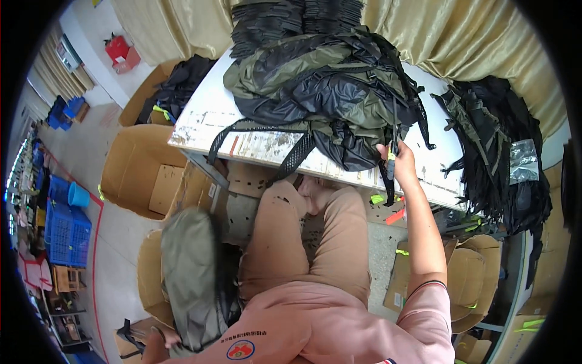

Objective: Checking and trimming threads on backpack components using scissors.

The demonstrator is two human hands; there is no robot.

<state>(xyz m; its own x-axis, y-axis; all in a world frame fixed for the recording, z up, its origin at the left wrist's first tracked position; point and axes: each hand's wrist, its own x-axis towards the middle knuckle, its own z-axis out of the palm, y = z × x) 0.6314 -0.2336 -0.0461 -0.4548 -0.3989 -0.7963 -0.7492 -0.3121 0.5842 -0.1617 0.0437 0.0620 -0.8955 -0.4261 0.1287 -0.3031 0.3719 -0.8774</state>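
Observation:
At the lower left my left hand (172, 338) grips the bottom edge of an olive-green backpack (189, 267), its fingers partly hidden. The bag is blurred and lies upright beside my left thigh, over the side of a cardboard box. My right hand (402, 165) is closed around a slim tool (391, 159) with a grey and yellow-green handle, at the table's front edge. I cannot make out its exact kind. Touching that hand's side is a heap of olive and black backpacks (330, 91) on the white table (203, 115), with black mesh straps hanging over the front.
Stacked black pieces (267, 27) stand at the back of the table. Black straps and bags (494, 139) hang over its right end. Open cardboard boxes (130, 161) line the left, and another box (476, 279) sits at the right. Blue crates (65, 233) stand further left.

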